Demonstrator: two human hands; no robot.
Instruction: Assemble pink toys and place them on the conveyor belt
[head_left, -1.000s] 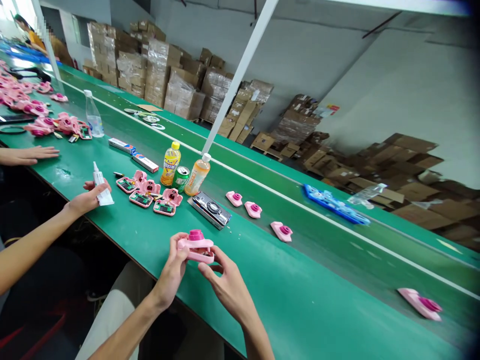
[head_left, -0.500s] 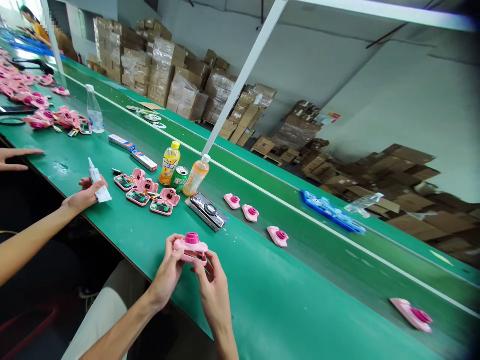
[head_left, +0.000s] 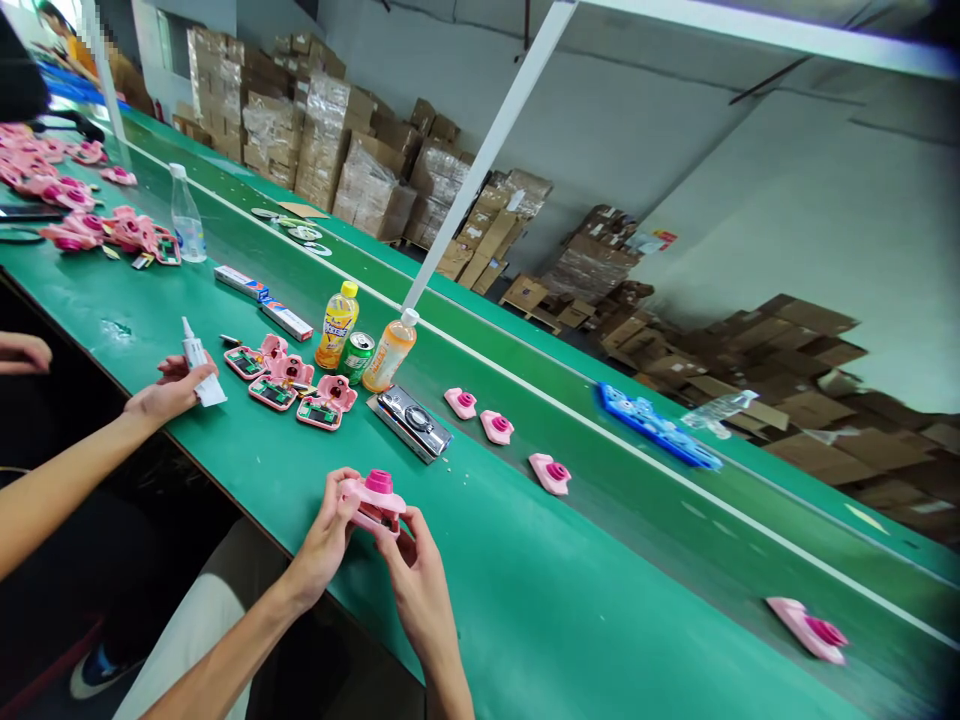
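The left hand (head_left: 321, 545) and right hand (head_left: 417, 580) pinch a pink camera shell (head_left: 375, 497) between fingers and thumbs, held at 12 o'clock over the edge of the green belt (head_left: 600, 560), apparently tilted to keep its underside within reach. Loose pink shells (head_left: 550, 474) lie at 2 o'clock.

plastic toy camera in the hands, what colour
The plastic toy camera is pale pink with a magenta lens ring, best in the head view.
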